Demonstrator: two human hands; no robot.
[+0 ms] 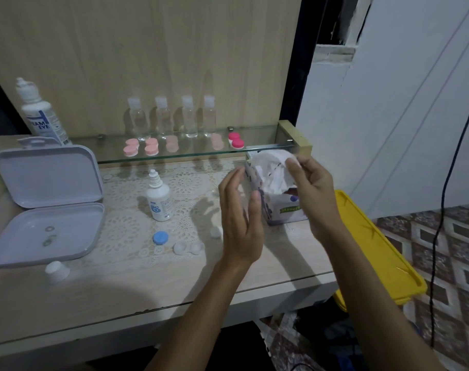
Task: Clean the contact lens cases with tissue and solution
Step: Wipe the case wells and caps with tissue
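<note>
At centre right, tissue box (278, 202): partly hidden by both hands
Right hand (312, 188): pinches white tissue (270, 170)
Left hand (240, 218): fingers straight, against box
Lens case (187, 247): lower centre, blurred, uncapped

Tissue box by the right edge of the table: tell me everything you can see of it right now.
The tissue box is a small soft pack, white with purple print and a green label strip, standing on the table near its right edge, below the glass shelf. White tissue bunches out of its open top. The right hand pinches that tissue from above; the left hand, fingers straight, is at the box's left side, contact unclear.
</note>
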